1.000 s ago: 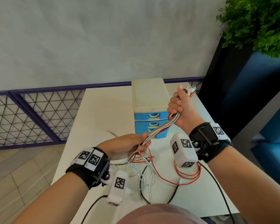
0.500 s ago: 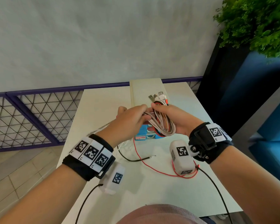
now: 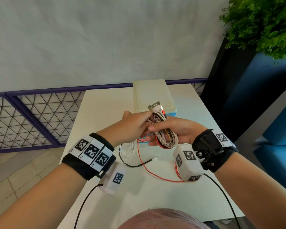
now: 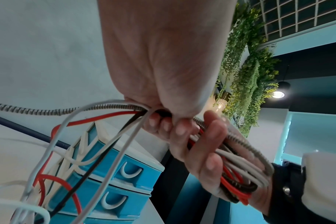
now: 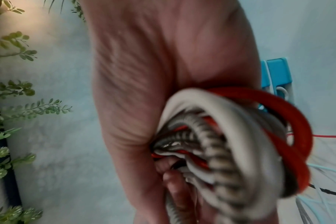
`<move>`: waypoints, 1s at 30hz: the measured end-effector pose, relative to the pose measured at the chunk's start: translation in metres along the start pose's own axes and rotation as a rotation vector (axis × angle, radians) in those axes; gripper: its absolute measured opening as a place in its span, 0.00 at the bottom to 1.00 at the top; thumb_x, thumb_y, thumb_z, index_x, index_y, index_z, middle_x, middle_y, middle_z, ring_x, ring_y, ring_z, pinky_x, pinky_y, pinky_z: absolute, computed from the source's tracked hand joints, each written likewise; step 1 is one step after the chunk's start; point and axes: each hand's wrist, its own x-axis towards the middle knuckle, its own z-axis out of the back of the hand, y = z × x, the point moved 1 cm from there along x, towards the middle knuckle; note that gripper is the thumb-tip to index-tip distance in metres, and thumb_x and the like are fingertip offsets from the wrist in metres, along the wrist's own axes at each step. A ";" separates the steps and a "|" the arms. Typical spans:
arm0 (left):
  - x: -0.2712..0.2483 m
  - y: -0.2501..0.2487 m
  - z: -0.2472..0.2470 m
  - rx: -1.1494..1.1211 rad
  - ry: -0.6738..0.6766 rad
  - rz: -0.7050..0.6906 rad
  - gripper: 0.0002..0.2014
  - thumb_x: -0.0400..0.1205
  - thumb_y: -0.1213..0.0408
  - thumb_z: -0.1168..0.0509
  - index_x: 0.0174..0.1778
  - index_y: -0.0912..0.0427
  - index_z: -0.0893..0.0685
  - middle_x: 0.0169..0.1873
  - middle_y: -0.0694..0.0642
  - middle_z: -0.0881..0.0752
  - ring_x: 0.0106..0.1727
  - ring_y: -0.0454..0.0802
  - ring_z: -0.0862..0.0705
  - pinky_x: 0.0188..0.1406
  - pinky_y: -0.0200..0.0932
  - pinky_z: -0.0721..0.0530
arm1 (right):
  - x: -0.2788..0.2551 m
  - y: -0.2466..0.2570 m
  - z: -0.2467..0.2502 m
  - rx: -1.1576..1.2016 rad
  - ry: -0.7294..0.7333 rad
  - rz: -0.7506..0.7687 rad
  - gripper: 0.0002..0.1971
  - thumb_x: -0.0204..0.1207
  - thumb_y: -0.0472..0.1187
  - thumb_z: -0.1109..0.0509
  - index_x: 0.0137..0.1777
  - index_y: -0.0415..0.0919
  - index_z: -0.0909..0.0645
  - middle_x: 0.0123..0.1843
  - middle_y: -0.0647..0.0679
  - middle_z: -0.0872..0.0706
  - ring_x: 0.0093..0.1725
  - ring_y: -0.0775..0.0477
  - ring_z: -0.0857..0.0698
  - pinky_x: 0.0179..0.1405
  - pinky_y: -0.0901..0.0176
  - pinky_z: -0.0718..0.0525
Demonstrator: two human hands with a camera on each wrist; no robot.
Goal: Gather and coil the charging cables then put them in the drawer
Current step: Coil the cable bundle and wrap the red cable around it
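Note:
Several charging cables, red, white, black and braided, are folded into one loop bundle (image 3: 166, 138) held above the white table (image 3: 106, 113). My right hand (image 3: 153, 133), palm up, holds the loop between thumb and fingers; the bundle (image 5: 220, 144) fills the right wrist view. My left hand (image 3: 139, 128) grips the same cables just left of it, with curled fingers (image 4: 163, 125) round the strands. Plugs (image 3: 155, 106) stick out at the top. Loose tails, red (image 3: 144, 164) and black (image 3: 135, 165), trail onto the table. The drawer unit (image 3: 152, 95), with blue drawers (image 4: 113, 181) shut, stands behind the hands.
A purple mesh fence (image 3: 31, 116) runs along the table's far and left side, with a grey wall behind. On the right stands a dark planter (image 3: 234, 96) with a green plant (image 3: 262, 25). The table's right edge (image 3: 221, 146) is close to my right wrist.
My right hand came down from beside the drawer unit and my left hand rose off the table to meet it. The cables went from one straight run to a folded loop, and the pile on the table shrank.

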 end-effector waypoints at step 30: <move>0.006 0.036 0.006 -0.639 0.098 0.233 0.19 0.74 0.60 0.25 0.54 0.60 0.27 0.28 0.57 0.14 0.21 0.49 0.20 0.20 0.38 0.22 | 0.002 -0.009 -0.009 -0.089 -0.026 -0.079 0.10 0.83 0.26 0.42 0.54 0.32 0.19 0.38 0.45 0.12 0.32 0.54 0.14 0.39 0.59 0.12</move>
